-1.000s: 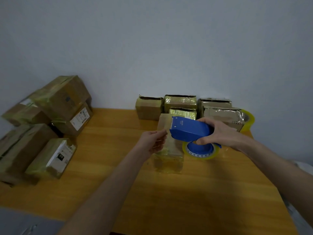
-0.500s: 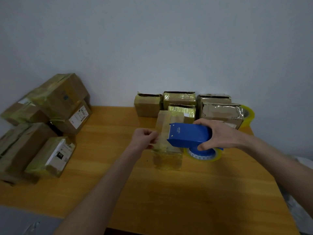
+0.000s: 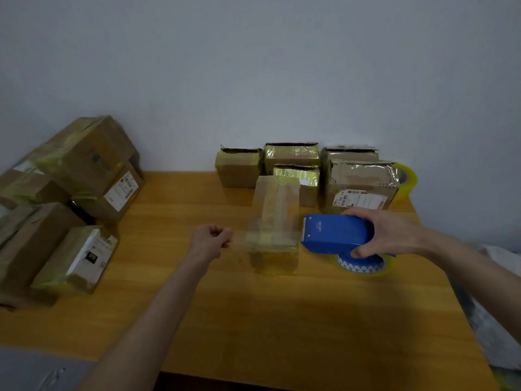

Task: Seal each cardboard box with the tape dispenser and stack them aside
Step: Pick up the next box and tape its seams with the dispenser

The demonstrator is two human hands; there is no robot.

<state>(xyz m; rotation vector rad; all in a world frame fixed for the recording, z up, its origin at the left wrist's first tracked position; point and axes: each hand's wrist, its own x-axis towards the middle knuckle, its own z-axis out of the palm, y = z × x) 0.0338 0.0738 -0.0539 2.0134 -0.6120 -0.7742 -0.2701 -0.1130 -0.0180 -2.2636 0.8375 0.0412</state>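
A small brown cardboard box [image 3: 275, 218] stands in the middle of the wooden table [image 3: 282, 320], with tape strips along its top. My right hand [image 3: 386, 232] grips the blue tape dispenser [image 3: 335, 234] just to the right of the box, its blade end facing the box. A stretch of clear tape [image 3: 239, 238] runs from the dispenser across the box top to my left hand [image 3: 211, 239], which pinches the tape's free end left of the box.
Several open-topped boxes [image 3: 290, 155] stand in a group against the back wall. A pile of taped boxes [image 3: 81, 156] fills the left side of the table. A yellow tape roll [image 3: 406, 179] sits behind the right-hand box. The table's edge runs close on the right.
The dispenser has moved from above the box to its right side. My left hand has pulled away to the left, and tape now spans the box top.
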